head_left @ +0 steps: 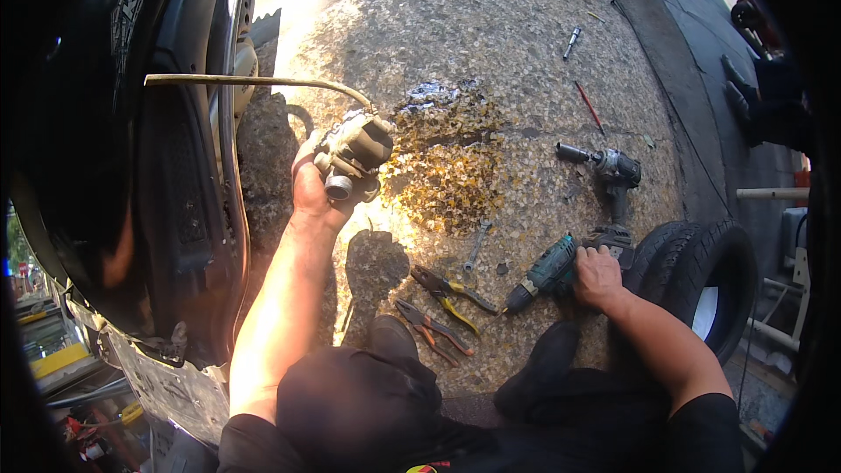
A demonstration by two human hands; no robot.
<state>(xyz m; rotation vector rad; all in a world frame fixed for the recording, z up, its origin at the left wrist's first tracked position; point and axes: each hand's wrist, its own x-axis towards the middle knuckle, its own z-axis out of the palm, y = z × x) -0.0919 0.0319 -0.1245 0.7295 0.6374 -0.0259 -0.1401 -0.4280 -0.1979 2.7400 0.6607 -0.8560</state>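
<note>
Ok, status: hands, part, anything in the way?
Left hand: holding metal part, tan hose extending. Right hand: at teal drill, grip unclear. Yellow-handled pliers, orange-handled pliers on ground nearby.

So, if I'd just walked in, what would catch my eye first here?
Probably the grimy metal part in the person's raised left hand, with a long thin hose reaching out to the left. Next comes the golden-brown, wet-looking stain on the pebbly ground just right of it. Then the teal drill by the right hand, beside black tyres at the right.
</note>
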